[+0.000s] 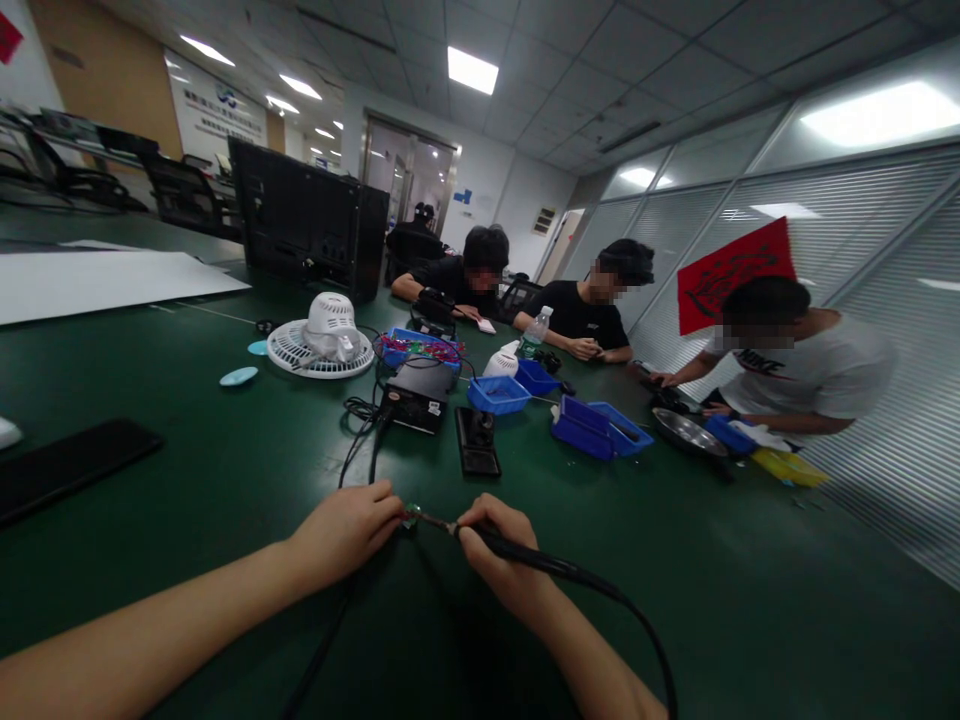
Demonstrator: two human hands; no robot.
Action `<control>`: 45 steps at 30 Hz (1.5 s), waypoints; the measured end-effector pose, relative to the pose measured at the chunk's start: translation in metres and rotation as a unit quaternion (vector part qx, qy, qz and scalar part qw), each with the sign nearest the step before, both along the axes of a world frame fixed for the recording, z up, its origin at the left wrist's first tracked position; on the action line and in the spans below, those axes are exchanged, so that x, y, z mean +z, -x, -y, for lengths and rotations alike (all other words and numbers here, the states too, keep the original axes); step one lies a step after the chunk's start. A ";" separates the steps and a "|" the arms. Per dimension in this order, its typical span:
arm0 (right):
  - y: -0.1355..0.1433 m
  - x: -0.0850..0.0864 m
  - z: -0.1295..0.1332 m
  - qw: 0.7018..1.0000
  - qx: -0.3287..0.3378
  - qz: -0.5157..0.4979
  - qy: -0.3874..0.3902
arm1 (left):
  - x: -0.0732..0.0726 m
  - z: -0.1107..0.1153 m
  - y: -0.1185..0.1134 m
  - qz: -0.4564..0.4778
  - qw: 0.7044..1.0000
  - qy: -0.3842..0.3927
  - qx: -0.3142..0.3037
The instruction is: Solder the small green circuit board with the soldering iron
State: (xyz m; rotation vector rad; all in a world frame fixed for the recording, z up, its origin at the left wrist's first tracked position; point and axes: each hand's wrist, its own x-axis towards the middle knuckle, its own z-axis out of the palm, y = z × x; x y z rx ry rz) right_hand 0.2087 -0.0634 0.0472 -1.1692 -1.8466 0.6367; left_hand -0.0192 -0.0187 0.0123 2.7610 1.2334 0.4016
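Note:
Between the fingers of my right hand [499, 550] is a black soldering iron [525, 556], held like a pen, its cable trailing down to the right. Its tip points left and reaches a small green circuit board [411, 515]. My left hand [360, 525] is closed at the board's left side, pinching it or something on it; the fingertips are too small to show exactly what. Beyond the hands stands a black soldering station [415, 395] with dark cables. To its right is a black iron stand [478, 443].
On the green table [247, 510] are a white fan part [320, 345], a blue tray of red wires [421, 348], more blue trays [499, 394], a bottle [535, 333] and a black keyboard-like slab [75, 465]. A monitor [300, 220] stands behind. Several people sit or lean across the table.

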 end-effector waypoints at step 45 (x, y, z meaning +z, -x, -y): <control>0.000 0.009 0.001 0.998 -0.019 -0.008 0.057 | 0.008 0.002 -0.002 -0.010 1.000 0.002 0.013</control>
